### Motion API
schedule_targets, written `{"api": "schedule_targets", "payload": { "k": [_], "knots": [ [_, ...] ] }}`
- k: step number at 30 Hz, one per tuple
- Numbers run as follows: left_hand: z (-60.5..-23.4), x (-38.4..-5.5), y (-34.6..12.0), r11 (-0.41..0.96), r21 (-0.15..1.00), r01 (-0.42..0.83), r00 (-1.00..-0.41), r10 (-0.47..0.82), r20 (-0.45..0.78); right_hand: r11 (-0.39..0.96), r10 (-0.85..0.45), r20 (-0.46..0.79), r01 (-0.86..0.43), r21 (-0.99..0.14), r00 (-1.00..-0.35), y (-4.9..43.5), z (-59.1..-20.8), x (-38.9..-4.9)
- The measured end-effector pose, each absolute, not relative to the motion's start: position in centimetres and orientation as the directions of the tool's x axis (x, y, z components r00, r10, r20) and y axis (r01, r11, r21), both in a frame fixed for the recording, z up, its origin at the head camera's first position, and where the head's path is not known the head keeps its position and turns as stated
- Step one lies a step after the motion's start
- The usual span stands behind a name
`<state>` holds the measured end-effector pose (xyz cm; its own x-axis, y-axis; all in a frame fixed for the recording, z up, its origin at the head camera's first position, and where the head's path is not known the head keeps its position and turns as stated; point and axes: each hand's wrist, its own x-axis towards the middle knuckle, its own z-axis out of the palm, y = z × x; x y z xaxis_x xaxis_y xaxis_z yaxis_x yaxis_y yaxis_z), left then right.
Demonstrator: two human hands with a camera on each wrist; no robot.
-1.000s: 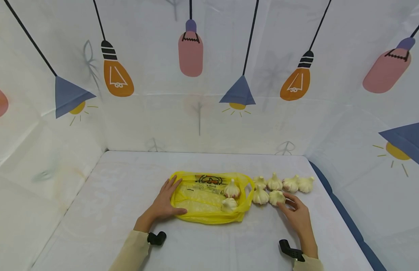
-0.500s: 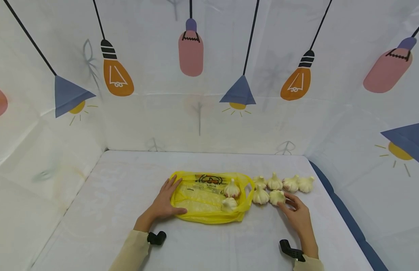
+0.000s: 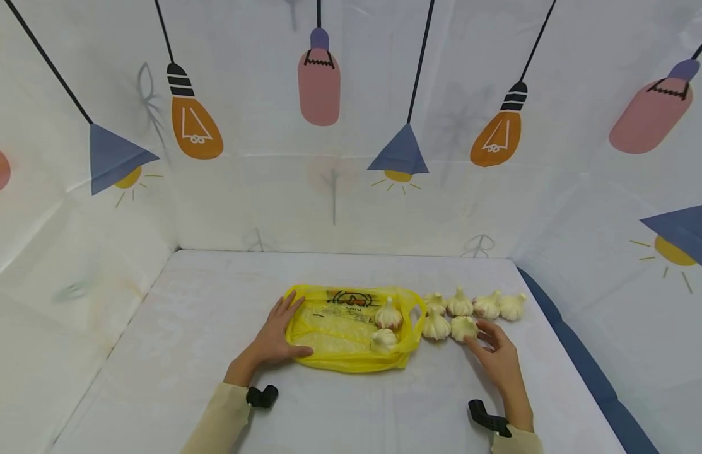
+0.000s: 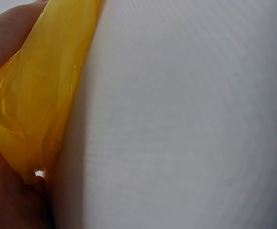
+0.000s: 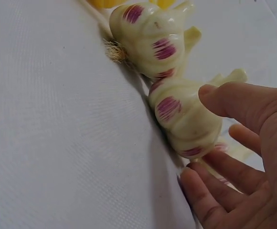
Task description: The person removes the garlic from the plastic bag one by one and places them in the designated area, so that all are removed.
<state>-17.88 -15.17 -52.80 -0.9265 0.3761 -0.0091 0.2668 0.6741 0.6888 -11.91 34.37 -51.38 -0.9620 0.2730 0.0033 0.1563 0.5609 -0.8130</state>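
Note:
A yellow plastic bag (image 3: 328, 343) lies flat on the table, with two garlic bulbs (image 3: 388, 314) at its right end. Fingers and thumb spread, my left hand (image 3: 274, 337) rests on the bag's left edge; yellow film fills the space beside it in the left wrist view. At the right, my right hand (image 3: 498, 359) holds the right end of a garlic bulb (image 5: 188, 114) between thumb and fingers. This glossy, cream bulb with purple streaks sits on the table. Touching it is another bulb (image 5: 150, 38), with roots showing.
Several more garlic bulbs (image 3: 460, 302) stand in a row behind the held one, right of the bag's handle loops. The white table (image 3: 214, 296) meets a lamp-patterned cloth wall at the back. A blue edge (image 3: 583, 359) runs along the right side.
The head view has tipped very slightly, shifting everything up a few pixels. Both hands, the bag and the garlic bulbs stay in the same places.

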Motion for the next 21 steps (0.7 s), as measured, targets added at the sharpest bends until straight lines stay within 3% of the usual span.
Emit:
{"api": "schedule_targets", "payload": {
  "k": [11, 15, 21],
  "knots": [
    [-52.8, -17.9, -15.2, 0.668, 0.696, 0.263, -0.927, 0.375, -0.010, 0.587, 0.242, -0.003, 0.149, -0.796, -0.970, 34.0, -49.5, -11.4],
    [-52.9, -17.8, -15.2, 0.667, 0.697, 0.263, -0.928, 0.374, -0.007, 0.675, 0.229, 0.084, 0.096, -0.731, -0.970, 33.6, -48.3, -11.2],
    [-52.9, -17.8, -15.2, 0.659, 0.704, 0.264, -0.928, 0.373, -0.001, 0.804, 0.094, 0.224, -0.058, -0.592, -0.970, 33.4, -46.7, -11.5]
  ]
}}
